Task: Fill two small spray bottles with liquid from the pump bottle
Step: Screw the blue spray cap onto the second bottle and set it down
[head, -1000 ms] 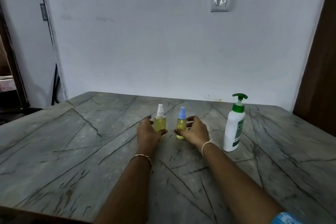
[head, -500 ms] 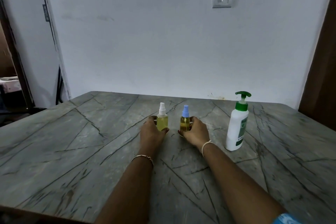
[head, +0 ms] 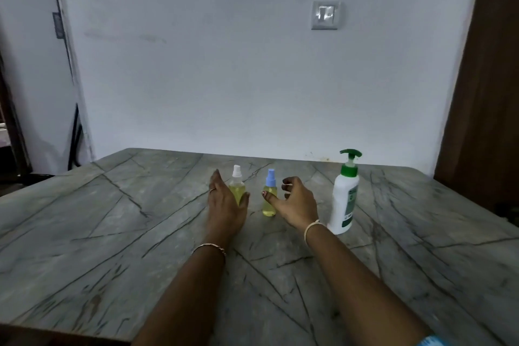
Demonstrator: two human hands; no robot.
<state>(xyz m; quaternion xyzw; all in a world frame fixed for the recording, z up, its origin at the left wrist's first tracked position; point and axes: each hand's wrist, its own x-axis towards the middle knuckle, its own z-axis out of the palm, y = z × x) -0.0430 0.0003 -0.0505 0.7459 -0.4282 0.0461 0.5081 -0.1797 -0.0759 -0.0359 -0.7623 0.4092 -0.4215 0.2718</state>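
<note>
Standing upright on the grey veined stone table (head: 112, 233): a small clear white-capped spray bottle (head: 236, 184) of yellow liquid and, at its 3 o'clock, a matching blue-capped spray bottle (head: 270, 199). Left hand (head: 224, 206), fingers straight and released, flanks the first at 9 o'clock. Right hand (head: 295, 202), fingers loosely curled, grasping nothing, lies at 3 o'clock of the second. The white plastic pump bottle (head: 345, 199) with a green pump stands farther toward 3 o'clock.

Grey veined table (head: 84, 233); wall switch (head: 325, 14); brown door (head: 488, 93).
</note>
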